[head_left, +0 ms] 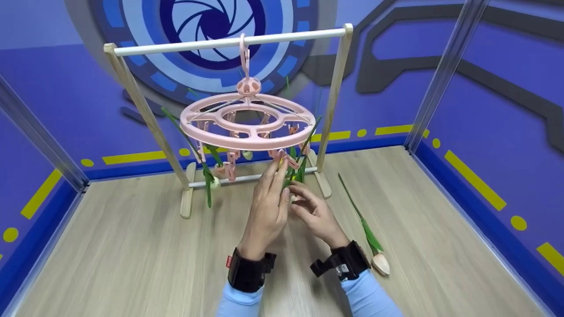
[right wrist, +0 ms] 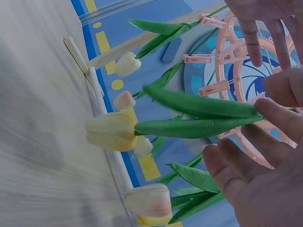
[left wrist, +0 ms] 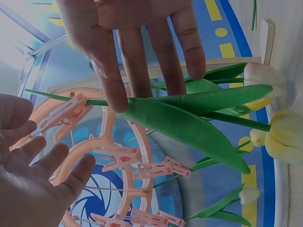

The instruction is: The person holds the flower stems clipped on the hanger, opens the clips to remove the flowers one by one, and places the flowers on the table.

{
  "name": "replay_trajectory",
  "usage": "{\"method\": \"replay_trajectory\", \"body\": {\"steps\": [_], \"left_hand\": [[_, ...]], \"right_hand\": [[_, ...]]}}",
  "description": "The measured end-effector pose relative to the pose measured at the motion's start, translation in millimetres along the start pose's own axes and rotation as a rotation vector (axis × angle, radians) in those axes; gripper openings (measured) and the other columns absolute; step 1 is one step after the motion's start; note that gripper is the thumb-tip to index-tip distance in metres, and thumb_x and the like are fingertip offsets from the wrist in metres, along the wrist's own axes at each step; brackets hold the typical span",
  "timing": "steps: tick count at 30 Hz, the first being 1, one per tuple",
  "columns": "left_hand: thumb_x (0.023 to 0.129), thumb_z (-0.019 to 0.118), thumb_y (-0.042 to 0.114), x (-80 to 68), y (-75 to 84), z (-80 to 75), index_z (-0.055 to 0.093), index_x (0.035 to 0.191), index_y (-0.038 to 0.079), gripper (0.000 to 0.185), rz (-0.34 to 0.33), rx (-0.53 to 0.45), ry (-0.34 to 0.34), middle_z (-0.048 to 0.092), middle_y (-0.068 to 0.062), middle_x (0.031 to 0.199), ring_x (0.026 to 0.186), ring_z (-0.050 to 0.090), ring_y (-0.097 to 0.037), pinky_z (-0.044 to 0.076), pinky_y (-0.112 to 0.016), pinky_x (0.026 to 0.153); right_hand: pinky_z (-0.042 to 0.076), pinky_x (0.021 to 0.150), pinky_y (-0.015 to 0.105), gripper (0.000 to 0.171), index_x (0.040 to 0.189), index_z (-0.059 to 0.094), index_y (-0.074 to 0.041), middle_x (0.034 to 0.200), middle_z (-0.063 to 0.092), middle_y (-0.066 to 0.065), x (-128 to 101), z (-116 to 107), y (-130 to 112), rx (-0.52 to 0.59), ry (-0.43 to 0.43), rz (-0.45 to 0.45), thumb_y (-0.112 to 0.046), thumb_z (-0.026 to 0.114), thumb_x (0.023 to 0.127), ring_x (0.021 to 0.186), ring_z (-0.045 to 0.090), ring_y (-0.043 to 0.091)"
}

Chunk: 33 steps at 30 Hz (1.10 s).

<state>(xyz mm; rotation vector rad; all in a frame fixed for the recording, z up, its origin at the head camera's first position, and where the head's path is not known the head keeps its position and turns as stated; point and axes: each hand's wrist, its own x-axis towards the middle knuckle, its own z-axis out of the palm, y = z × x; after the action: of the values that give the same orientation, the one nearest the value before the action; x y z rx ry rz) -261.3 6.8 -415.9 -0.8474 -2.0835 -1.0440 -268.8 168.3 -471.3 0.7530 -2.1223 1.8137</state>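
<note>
Both hands work beneath the pink round peg hanger (head_left: 246, 121), which hangs by its hook from the white rail of a wooden rack (head_left: 337, 94) standing on the worktop (head_left: 132, 255). The left hand (head_left: 266, 207) is raised with fingers straight and slightly apart, their tips touching the stem of a yellow tulip (right wrist: 111, 131) that hangs head-down from a pink peg (left wrist: 64, 113). The right hand (head_left: 315, 211) sits just beside it, fingers loosely spread, gripping nothing; whether they touch the leaf cannot be told. Other tulips hang from neighbouring pegs. One peach tulip (head_left: 380, 263) lies on the worktop to the right, well apart from the hands.
</note>
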Motion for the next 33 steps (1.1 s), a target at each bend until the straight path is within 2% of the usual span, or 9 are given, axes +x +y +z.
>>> {"method": "replay_trajectory", "body": {"steps": [6, 10, 14, 20, 24, 33], "left_hand": [[0.101, 0.054, -0.004, 0.0, 0.1, -1.6, 0.039, 0.157, 0.0, 0.058, 0.005, -0.006, -0.004, 0.036, -0.014, 0.165, 0.152, 0.033, -0.027, 0.025, -0.044, 0.124], [0.101, 0.055, -0.005, 1.1, 0.9, -3.2, 0.04, 0.156, -0.001, 0.057, 0.027, -0.01, 0.016, 0.039, -0.015, 0.162, 0.15, 0.037, -0.028, 0.027, -0.043, 0.124], [0.102, 0.055, -0.004, 1.9, 2.1, -5.7, 0.042, 0.155, -0.001, 0.055, 0.032, -0.033, 0.03, 0.042, -0.015, 0.16, 0.148, 0.039, -0.028, 0.029, -0.042, 0.123], [0.105, 0.052, 0.002, 1.1, 4.6, -10.3, 0.046, 0.152, 0.0, 0.048, 0.014, -0.09, 0.052, 0.045, -0.015, 0.156, 0.145, 0.042, -0.026, 0.034, -0.042, 0.12], [0.105, 0.052, 0.002, 1.0, 6.3, -12.0, 0.049, 0.15, 0.0, 0.045, 0.002, -0.109, 0.067, 0.049, -0.014, 0.153, 0.143, 0.045, -0.025, 0.037, -0.041, 0.118], [0.103, 0.051, -0.004, 0.4, 10.1, -15.8, 0.052, 0.146, 0.0, 0.044, -0.009, -0.162, 0.092, 0.052, -0.014, 0.148, 0.14, 0.048, -0.025, 0.04, -0.04, 0.116]], "right_hand": [[0.054, 0.098, 0.032, 0.044, 0.14, 0.053, 0.014, 0.149, 0.045, 0.032, 0, 0, -2, 0.005, -0.021, -0.054, 0.008, 0.06, 0.097, 0.12, 0.058, 0.017], [0.055, 0.097, 0.033, 0.039, 0.135, 0.058, 0.013, 0.142, 0.052, 0.03, -1, 0, -4, -0.017, 0.007, -0.101, 0.01, 0.061, 0.097, 0.122, 0.057, 0.014], [0.055, 0.097, 0.04, 0.034, 0.13, 0.062, 0.01, 0.136, 0.057, 0.026, -1, -2, -9, -0.059, 0.033, -0.119, 0.009, 0.062, 0.096, 0.123, 0.057, 0.016], [0.055, 0.095, 0.044, 0.026, 0.123, 0.067, 0.004, 0.129, 0.061, 0.019, -3, -4, -16, -0.081, 0.059, -0.1, 0.007, 0.064, 0.097, 0.118, 0.061, 0.02], [0.056, 0.092, 0.046, 0.021, 0.116, 0.068, 0.004, 0.122, 0.064, 0.019, -3, -6, -17, -0.097, 0.083, -0.132, 0.007, 0.065, 0.096, 0.113, 0.063, 0.021], [0.055, 0.09, 0.026, 0.008, 0.103, 0.067, 0.003, 0.109, 0.064, 0.021, -3, -4, -26, -0.114, 0.117, -0.182, 0.007, 0.066, 0.096, 0.102, 0.064, 0.021]]}}
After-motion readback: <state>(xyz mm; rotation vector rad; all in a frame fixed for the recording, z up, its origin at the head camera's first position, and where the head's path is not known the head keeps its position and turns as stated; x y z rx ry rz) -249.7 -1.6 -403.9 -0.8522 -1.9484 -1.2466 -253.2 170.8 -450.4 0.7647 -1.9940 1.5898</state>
